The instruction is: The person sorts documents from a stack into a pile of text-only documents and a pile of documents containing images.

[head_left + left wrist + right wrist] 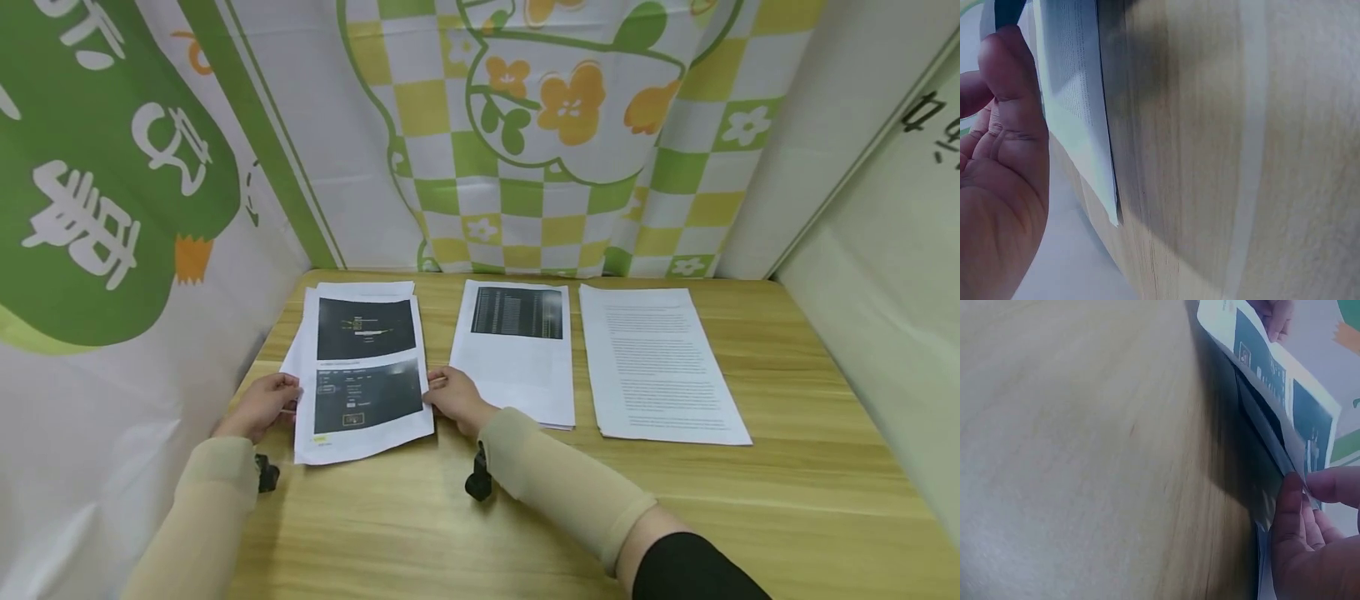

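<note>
A printed sheet [365, 375] with two dark screenshots tops the left paper stack on the wooden table [525, 517]. My left hand [287, 398] pinches its left edge and my right hand [438, 393] pinches its right edge. The sheet's near part is lifted slightly off the table. In the left wrist view my thumb [1013, 81] lies against the sheet's edge [1079, 106]. The right wrist view shows my right hand [1302, 506] gripping the raised sheet [1272, 381], with the left hand's fingers [1275, 315] at its far edge.
A middle stack [517, 358] with a dark table print and a right stack [656, 367] of text pages lie side by side. Patterned green and yellow cloth walls [525, 133] enclose the table at the back and on both sides. Bare wood lies in front.
</note>
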`<state>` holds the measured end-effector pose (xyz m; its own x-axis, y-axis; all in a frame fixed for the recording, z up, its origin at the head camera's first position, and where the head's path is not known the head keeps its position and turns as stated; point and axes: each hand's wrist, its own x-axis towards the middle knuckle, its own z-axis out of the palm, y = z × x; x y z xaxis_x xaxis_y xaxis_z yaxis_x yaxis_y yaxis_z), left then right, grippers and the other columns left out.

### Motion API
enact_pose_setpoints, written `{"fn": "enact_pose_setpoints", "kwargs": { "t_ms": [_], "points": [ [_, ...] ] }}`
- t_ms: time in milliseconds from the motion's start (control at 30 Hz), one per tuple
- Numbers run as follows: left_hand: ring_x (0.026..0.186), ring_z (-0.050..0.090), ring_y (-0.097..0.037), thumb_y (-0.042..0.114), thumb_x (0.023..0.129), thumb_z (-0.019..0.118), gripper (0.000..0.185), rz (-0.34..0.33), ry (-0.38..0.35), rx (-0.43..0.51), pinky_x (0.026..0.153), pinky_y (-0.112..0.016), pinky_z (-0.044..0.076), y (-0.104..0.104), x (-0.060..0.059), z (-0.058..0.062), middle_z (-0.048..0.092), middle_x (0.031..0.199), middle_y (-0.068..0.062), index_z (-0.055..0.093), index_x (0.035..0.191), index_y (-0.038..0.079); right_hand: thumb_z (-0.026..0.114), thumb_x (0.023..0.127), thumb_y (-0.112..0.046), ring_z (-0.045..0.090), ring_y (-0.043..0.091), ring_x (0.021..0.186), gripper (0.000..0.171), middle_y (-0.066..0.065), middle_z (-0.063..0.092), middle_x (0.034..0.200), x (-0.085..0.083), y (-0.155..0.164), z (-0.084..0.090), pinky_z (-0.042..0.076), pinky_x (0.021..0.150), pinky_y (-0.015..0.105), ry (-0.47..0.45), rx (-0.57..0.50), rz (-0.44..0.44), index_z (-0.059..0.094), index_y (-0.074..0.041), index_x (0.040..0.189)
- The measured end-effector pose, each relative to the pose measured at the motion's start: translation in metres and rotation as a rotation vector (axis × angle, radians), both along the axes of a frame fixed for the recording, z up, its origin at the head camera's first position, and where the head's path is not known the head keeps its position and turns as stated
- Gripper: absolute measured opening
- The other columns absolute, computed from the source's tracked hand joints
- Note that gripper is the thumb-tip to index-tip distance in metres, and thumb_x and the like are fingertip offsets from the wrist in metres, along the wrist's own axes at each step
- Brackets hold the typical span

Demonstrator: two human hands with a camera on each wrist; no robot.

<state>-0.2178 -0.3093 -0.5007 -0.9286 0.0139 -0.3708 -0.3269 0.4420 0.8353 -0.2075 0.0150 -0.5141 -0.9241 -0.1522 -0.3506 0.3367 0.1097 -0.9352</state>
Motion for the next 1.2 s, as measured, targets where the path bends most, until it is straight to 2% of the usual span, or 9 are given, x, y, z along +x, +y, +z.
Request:
{"fn": "enact_pose_setpoints", "kwargs": {
  "t_ms": [233,467,800,1033,1200],
  "points": [
    [0.08,0.058,-0.014,0.003,0.107,0.045,0.019,0.002,0.012,0.031,0.066,-0.028,0.057,0.004,-0.001,0.001,0.054,0.099,-0.01,0.046,0.119,-0.012,0.058,0.098,0.001,0.055,0.012,0.068,0.017,0.005,0.062,0.09,0.0,0.007,-0.002,0.051,0.059,0.023,0.015,-0.014,-0.057,0.062,0.005,0.114],
    [0.08,0.058,-0.013,0.004,0.106,0.046,0.02,0.015,0.028,0.055,0.066,-0.027,0.057,0.011,-0.005,-0.003,0.054,0.097,-0.009,0.047,0.119,-0.011,0.059,0.1,0.0,0.053,0.014,0.063,0.007,0.003,0.057,0.081,0.0,0.016,0.005,0.05,0.057,0.023,-0.004,-0.022,-0.079,0.062,0.001,0.105],
    [0.076,0.059,-0.013,0.003,0.106,0.048,0.023,0.027,0.038,0.087,0.064,-0.027,0.057,0.03,-0.009,-0.003,0.057,0.092,-0.005,0.046,0.124,-0.011,0.06,0.098,0.001,0.054,0.015,0.067,0.007,0.003,0.058,0.08,-0.006,0.035,0.001,0.049,0.061,0.023,0.043,0.009,-0.078,0.063,0.004,0.104],
    [0.07,0.059,-0.012,0.004,0.106,0.048,0.019,0.019,0.032,0.122,0.061,-0.027,0.057,0.047,-0.014,-0.002,0.057,0.085,-0.003,0.047,0.119,-0.01,0.059,0.099,0.001,0.053,0.013,0.067,0.011,0.002,0.059,0.083,-0.008,0.049,0.004,0.048,0.062,0.022,0.068,0.018,-0.102,0.063,0.006,0.108],
    [0.071,0.06,-0.01,0.006,0.108,0.049,0.024,0.014,0.018,0.159,0.061,-0.026,0.056,0.058,-0.017,-0.004,0.059,0.088,-0.002,0.047,0.124,-0.012,0.059,0.099,0.001,0.051,0.013,0.067,0.012,0.002,0.06,0.083,-0.009,0.062,0.002,0.045,0.061,0.021,0.07,0.008,-0.111,0.063,0.006,0.109]
  ]
}}
